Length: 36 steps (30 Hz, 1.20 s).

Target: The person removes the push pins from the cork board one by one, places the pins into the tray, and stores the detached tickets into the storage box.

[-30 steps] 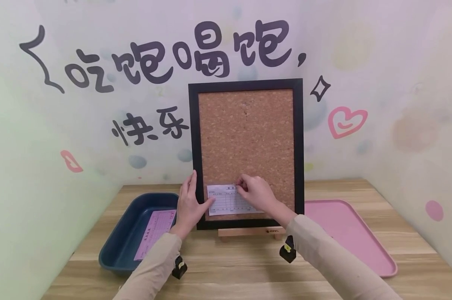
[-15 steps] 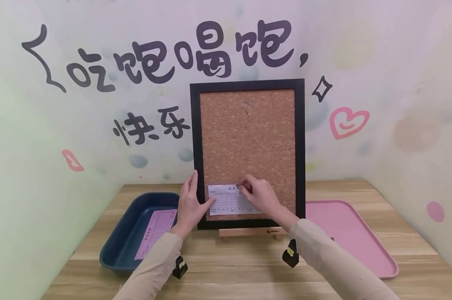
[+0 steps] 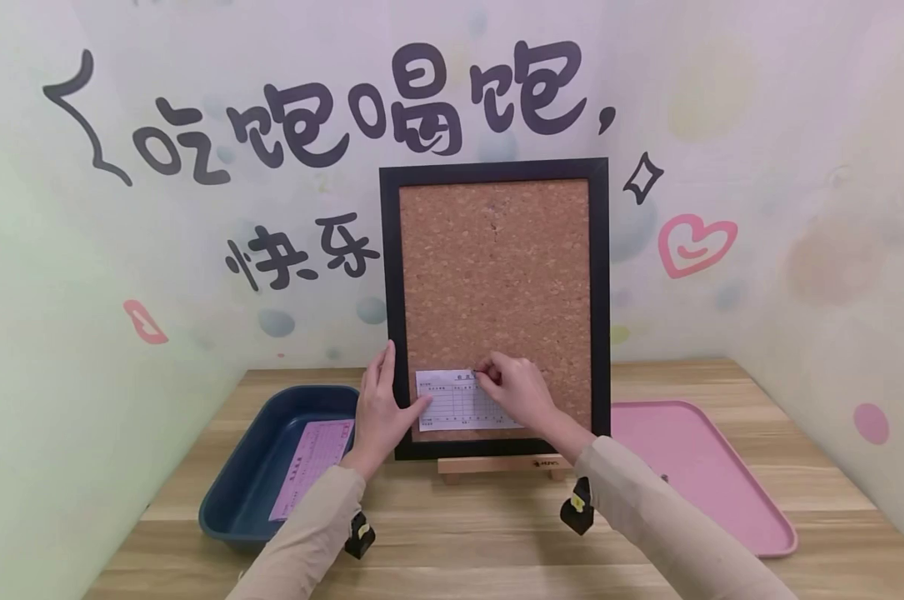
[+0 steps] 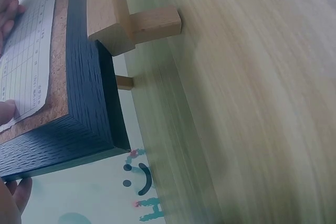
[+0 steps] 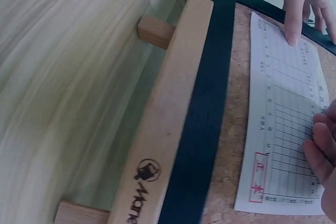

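A black-framed cork board (image 3: 496, 275) stands upright on a small wooden easel (image 3: 496, 464). Low on the cork lies a white printed form (image 3: 438, 402). My left hand (image 3: 382, 417) grips the board's left edge, its thumb on the form and its fingers round the frame, as the left wrist view shows. At the form's top edge my right hand (image 3: 525, 392) pinches a tiny dark thing, apparently a pushpin (image 3: 475, 372), mostly hidden by the fingertips. In the right wrist view the curled fingers of that hand lie over the form (image 5: 283, 129), which carries a red stamp box.
A dark blue tray (image 3: 230, 467) at the left holds a pink printed slip (image 3: 309, 467). Partly behind my right sleeve, a pink tray (image 3: 721, 467) holds a small dark item (image 3: 665, 477). A patterned wall (image 3: 796, 167) rises behind the wooden table (image 3: 452, 550).
My right hand has shifted very slightly at the form's top edge, fingers still pinched. The left hand stays put on the board's edge. The head view has moved a little.
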Available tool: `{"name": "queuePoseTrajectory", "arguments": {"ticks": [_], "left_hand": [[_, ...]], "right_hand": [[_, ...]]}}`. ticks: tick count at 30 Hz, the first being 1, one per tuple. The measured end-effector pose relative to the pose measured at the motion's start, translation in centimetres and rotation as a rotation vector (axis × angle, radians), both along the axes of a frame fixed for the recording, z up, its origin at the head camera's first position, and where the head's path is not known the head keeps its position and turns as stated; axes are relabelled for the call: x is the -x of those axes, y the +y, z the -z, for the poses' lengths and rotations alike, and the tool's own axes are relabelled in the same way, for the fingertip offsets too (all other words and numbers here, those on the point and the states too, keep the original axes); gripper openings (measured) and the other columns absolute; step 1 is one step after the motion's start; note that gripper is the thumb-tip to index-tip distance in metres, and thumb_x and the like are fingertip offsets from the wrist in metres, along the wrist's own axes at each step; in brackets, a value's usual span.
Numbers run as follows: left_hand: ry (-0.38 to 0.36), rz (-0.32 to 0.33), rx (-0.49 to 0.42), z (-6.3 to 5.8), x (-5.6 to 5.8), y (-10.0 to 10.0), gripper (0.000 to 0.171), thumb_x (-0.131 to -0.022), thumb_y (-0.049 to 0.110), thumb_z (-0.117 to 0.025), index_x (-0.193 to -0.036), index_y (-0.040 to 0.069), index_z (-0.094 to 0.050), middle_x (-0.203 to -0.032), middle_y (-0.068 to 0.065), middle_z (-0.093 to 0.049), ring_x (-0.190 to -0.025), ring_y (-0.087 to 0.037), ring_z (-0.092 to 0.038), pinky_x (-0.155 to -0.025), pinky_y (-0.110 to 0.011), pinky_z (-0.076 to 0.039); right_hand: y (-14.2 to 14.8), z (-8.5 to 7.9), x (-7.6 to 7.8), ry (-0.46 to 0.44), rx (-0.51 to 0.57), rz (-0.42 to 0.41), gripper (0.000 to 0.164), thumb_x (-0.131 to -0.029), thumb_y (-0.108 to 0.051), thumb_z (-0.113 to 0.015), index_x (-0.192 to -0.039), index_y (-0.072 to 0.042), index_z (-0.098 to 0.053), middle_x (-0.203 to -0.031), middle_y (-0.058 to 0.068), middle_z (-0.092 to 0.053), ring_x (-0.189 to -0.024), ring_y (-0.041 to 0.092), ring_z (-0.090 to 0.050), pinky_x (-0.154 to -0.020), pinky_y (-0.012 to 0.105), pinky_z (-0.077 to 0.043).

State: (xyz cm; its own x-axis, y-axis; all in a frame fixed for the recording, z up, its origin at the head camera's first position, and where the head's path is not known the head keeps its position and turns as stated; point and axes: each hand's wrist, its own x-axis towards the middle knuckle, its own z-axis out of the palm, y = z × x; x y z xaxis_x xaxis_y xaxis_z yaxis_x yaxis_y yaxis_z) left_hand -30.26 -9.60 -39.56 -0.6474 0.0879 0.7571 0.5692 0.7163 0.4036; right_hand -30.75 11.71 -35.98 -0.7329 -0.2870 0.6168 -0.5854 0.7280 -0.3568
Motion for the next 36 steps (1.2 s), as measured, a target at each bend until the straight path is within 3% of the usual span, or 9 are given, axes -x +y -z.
{"name": "queuePoseTrajectory", "arguments": {"ticks": [7,16,26,36], "left_hand": [[0.007,0.0,-0.004,0.1,0.0,-0.1,0.093,-0.067,0.022,-0.08,-0.14,-0.001,-0.028,-0.13,-0.022,-0.039,-0.114,-0.035,-0.043,-0.093,-0.047,-0.039],[-0.015,0.002,-0.005,0.1,0.0,0.1,0.093,-0.068,0.023,-0.08,-0.141,0.0,-0.027,-0.131,-0.022,-0.038,-0.116,-0.035,-0.042,-0.094,-0.047,-0.039],[-0.023,-0.003,0.001,-0.1,-0.1,0.1,0.093,-0.068,0.023,-0.08,-0.14,0.0,-0.027,-0.13,-0.023,-0.038,-0.115,-0.035,-0.042,-0.094,-0.047,-0.039],[-0.006,-0.007,0.0,-0.1,-0.1,0.0,0.093,-0.067,0.022,-0.08,-0.14,-0.001,-0.028,-0.129,-0.023,-0.04,-0.113,-0.035,-0.044,-0.092,-0.047,-0.04]], "right_hand": [[0.2,-0.9,0.3,-0.079,-0.063,-0.039,0.004,-0.083,-0.01,-0.063,-0.081,-0.008,-0.064,-0.06,-0.006,-0.054,-0.049,0.004,-0.041,-0.046,0.019,-0.034],[0.5,-1.8,0.3,-0.059,-0.191,-0.087,0.004,-0.084,-0.007,-0.061,-0.081,-0.009,-0.06,-0.063,-0.005,-0.054,-0.051,0.004,-0.041,-0.047,0.019,-0.034],[0.5,-2.1,0.3,-0.048,-0.299,-0.062,0.004,-0.085,-0.012,-0.061,-0.085,-0.008,-0.062,-0.072,-0.001,-0.063,-0.055,0.004,-0.049,-0.051,0.019,-0.042],[0.6,-2.3,0.4,-0.111,-0.244,-0.103,0.003,-0.086,-0.01,-0.059,-0.084,-0.008,-0.06,-0.068,-0.002,-0.058,-0.053,0.005,-0.043,-0.049,0.019,-0.036]]}}
